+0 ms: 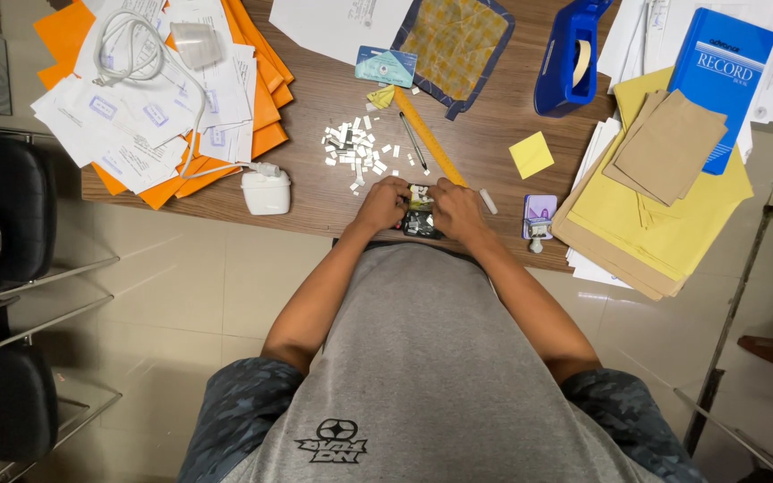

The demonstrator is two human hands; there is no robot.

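Observation:
My left hand and my right hand meet at the near edge of a brown wooden desk. Between them they hold a small black object with shiny patches; its kind is too small to tell. Just beyond the hands lies a heap of several small white paper pieces. A yellow ruler and a thin pen lie slanted above my right hand, and a white marker-like stick lies to its right.
Orange envelopes, white papers and a white charger with cable lie at left. A blue tape dispenser, yellow sticky pad, small stamp, brown and yellow envelopes and a blue book lie at right. Black chairs stand far left.

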